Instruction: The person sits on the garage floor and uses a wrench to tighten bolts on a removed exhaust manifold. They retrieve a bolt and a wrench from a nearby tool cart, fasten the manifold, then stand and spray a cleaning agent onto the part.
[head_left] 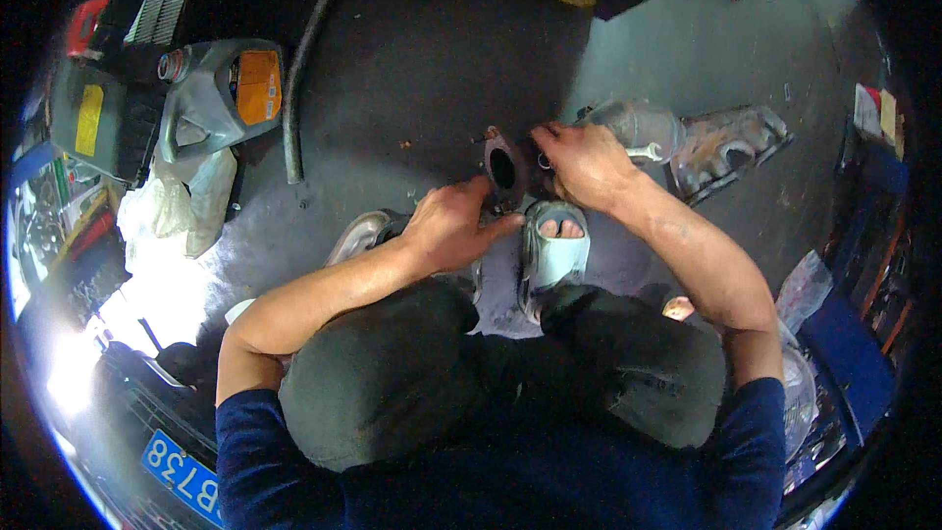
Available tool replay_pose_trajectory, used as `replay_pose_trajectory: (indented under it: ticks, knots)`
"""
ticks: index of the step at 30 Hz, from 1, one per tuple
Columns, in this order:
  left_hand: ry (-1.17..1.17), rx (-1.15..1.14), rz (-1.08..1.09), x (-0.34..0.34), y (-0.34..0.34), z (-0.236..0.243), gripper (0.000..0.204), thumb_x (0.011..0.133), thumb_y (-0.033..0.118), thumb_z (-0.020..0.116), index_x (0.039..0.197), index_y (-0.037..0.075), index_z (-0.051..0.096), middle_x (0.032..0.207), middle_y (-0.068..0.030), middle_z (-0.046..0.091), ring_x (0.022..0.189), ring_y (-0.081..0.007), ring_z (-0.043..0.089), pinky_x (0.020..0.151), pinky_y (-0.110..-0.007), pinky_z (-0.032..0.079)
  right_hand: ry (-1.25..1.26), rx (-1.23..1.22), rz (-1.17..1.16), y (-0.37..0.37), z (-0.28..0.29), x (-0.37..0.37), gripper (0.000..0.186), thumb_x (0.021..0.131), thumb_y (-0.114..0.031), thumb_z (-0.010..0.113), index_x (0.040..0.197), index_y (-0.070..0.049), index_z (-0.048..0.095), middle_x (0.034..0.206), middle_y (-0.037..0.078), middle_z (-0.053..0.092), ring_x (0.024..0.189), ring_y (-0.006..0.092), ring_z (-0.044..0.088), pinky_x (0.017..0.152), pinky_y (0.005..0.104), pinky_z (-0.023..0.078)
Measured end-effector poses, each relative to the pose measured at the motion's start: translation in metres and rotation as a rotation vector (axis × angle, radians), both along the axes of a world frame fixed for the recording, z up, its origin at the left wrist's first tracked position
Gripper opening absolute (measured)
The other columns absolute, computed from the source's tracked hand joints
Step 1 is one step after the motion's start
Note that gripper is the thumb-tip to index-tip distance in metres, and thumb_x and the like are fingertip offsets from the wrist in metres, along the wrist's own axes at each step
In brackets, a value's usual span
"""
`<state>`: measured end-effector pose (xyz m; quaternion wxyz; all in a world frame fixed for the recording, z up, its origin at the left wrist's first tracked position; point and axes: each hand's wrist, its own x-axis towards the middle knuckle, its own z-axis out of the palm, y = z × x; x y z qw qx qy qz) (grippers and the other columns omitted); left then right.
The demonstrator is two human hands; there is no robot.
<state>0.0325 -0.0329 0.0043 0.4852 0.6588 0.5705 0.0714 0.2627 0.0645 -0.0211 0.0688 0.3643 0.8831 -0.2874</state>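
Below, both hands, rusty flange

Both forearms reach forward, left hand and right hand curled close together, fingers bent.

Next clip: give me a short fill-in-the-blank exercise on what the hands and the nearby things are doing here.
1. Both hands, the left hand and the right hand, are on a rusty metal flange with a round ____ through its middle.
2. The grey jug lying on the floor has an ____ label.
3. The foot in the pale sandal sits just below the ____ hand.

Missing words: hole; orange; right
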Motion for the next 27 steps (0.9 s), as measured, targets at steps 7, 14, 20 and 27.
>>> replay_pose_trajectory:
  ticks: [7, 14, 20, 27]
  knots:
    - [0.034, 0.206, 0.02, -0.004, 0.035, -0.009, 0.031, 0.096, 0.033, 0.069, 0.103, 0.002, 0.065, 0.095, -0.024, 0.07, 0.092, -0.0473, 0.068, 0.078, -0.056, 0.055, -0.089, -0.025, -0.058, 0.05, 0.013, -0.008, 0.05, 0.076, -0.018, 0.08, 0.119, 0.001, 0.061, 0.109, 0.023, 0.071, 0.094, 0.0453, 0.069, 0.079, 0.0534, 0.057]
    - [0.016, 0.329, -0.12, -0.023, 0.053, -0.029, 0.031, 0.093, 0.031, 0.071, 0.102, 0.002, 0.066, 0.105, -0.0217, 0.069, 0.097, -0.045, 0.067, 0.082, -0.054, 0.055, -0.066, -0.011, -0.097, 0.057, 0.004, -0.013, 0.054, 0.082, -0.027, 0.082, 0.124, 0.0, 0.063, 0.102, 0.024, 0.072, 0.097, 0.0445, 0.069, 0.082, 0.0503, 0.057]
    - [-0.181, 0.171, 0.052, -0.04, 0.042, -0.041, 0.044, 0.085, 0.032, 0.079, 0.112, -0.001, 0.067, 0.105, -0.0225, 0.071, 0.098, -0.0432, 0.068, 0.085, -0.049, 0.055, 0.187, -0.316, -0.551, 0.062, 0.051, 0.003, 0.048, 0.097, -0.036, 0.07, 0.128, 0.001, 0.065, 0.104, 0.019, 0.074, 0.087, 0.0266, 0.071, 0.078, 0.04, 0.059]
    - [-0.417, -0.077, 0.307, -0.049, 0.029, -0.048, 0.041, 0.081, 0.019, 0.085, 0.112, -0.001, 0.067, 0.098, -0.0183, 0.074, 0.09, -0.0302, 0.073, 0.08, -0.04, 0.057, 0.654, -0.645, -1.038, 0.04, 0.11, 0.025, 0.052, 0.108, -0.044, 0.048, 0.108, 0.005, 0.064, 0.09, 0.014, 0.065, 0.073, 0.0187, 0.06, 0.068, 0.0345, 0.053]
